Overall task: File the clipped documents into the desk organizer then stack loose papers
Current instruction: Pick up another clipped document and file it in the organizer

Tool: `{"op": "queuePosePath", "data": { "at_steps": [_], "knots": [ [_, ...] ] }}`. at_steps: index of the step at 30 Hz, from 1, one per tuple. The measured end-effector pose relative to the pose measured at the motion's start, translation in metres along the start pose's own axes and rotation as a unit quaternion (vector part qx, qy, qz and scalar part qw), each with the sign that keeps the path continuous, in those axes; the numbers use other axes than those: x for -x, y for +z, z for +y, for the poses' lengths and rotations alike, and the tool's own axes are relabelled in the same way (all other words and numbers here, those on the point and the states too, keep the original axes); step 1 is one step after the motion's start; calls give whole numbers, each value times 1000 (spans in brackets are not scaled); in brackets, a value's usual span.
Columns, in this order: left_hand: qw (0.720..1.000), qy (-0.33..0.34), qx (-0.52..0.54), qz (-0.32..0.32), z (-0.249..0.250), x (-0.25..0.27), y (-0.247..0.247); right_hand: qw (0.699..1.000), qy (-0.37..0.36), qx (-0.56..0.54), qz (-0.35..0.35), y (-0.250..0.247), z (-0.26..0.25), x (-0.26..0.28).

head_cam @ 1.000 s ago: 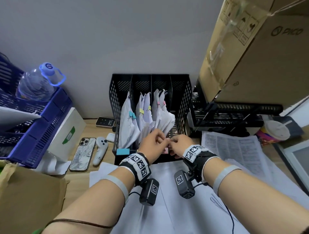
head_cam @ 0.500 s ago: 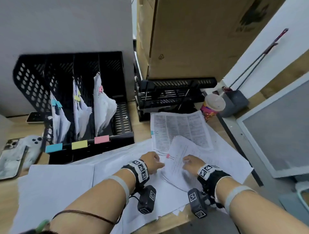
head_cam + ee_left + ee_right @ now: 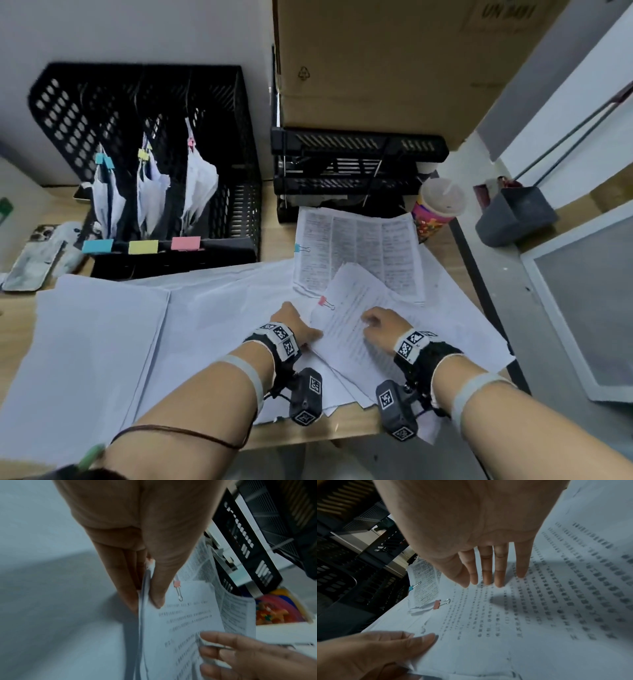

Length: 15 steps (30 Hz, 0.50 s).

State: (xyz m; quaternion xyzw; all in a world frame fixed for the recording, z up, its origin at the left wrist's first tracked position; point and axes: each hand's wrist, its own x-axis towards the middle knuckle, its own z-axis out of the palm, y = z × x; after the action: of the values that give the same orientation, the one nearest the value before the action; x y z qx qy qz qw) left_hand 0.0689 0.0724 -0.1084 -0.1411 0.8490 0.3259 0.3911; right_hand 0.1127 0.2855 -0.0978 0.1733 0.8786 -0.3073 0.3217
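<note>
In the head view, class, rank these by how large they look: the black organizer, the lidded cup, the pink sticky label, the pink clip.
1. Organizer
2. Cup
3. Label
4. Clip

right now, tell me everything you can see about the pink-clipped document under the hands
The pink-clipped document is a thin sheaf of white sheets printed with rows of dark text, held by a small pink binder clip at its far left corner. It lies skewed over loose papers on the desk. The left hand pinches its left edge; the right hand rests open fingers on the page.
</note>
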Motion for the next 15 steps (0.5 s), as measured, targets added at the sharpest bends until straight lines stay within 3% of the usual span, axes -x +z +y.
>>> {"op": "queuePosePath", "data": {
  "at_steps": [4, 8, 11, 15],
  "knots": [
    [999, -27, 42, 7, -10, 8, -10, 1000, 0, 4, -4, -9, -6, -4],
    [994, -29, 100, 44, -16, 27, -22, 998, 2, 55, 36, -18, -22, -8],
    [990, 4, 124, 71, -28, 32, -29, 995, -14, 78, 62, -21, -35, -10],
    [985, 53, 125, 103, -53, 36, -37, 995, -34, 80, 38, -16, -46, -14]
  ]
}}
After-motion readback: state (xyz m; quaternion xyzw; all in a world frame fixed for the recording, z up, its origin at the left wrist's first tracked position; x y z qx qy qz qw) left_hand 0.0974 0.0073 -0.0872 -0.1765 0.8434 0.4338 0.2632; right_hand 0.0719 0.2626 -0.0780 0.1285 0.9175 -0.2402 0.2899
